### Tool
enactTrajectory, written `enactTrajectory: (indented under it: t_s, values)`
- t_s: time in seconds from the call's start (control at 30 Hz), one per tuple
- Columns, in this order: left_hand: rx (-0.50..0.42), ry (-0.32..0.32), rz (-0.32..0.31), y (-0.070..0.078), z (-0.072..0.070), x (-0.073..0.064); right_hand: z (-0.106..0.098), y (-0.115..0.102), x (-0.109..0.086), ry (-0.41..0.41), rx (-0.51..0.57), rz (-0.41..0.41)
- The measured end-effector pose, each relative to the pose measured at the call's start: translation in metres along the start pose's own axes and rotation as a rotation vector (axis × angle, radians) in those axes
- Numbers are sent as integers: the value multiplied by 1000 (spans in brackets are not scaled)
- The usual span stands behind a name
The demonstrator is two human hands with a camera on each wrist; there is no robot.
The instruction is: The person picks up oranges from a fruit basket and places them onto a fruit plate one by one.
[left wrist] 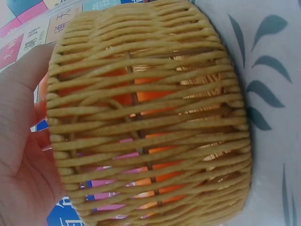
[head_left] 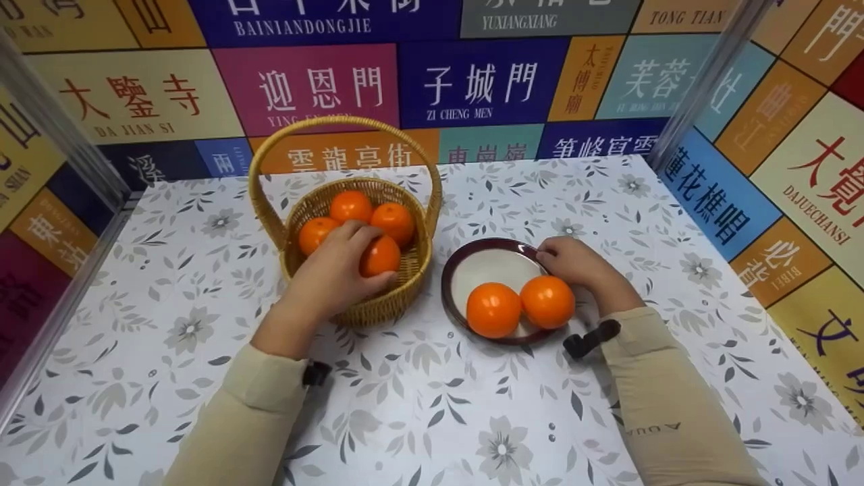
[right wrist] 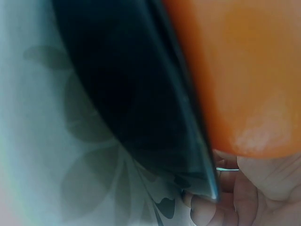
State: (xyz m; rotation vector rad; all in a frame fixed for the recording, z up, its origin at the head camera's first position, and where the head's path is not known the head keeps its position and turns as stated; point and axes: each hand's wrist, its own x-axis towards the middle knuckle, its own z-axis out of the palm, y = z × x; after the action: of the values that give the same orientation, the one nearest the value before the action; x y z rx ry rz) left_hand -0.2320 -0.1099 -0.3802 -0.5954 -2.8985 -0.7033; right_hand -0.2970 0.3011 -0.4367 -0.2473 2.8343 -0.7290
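Between beige sleeves (head_left: 236, 412), on the white floral tablecloth (head_left: 405, 412), two glossy round oranges (head_left: 493, 310) sit side by side on a round white plate with a dark brown rim (head_left: 472, 273). The right hand (head_left: 574, 262) pinches that plate's right edge between thumb and bent fingers. Farther left, inside a tan woven basket with an arched handle (head_left: 385, 307), the left hand (head_left: 331, 270) curls thumb and fingers around a front orange (head_left: 383, 256); three more oranges (head_left: 351, 206) lie behind and beside it. Beyond stands a multicoloured lettered wall (head_left: 310, 88).
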Motion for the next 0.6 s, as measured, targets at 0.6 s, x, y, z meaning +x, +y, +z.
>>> enactTrajectory:
  t_s: [0.6]
  values:
    - [9, 27, 25, 24, -1, 6, -1, 0, -1, -16, 33, 24]
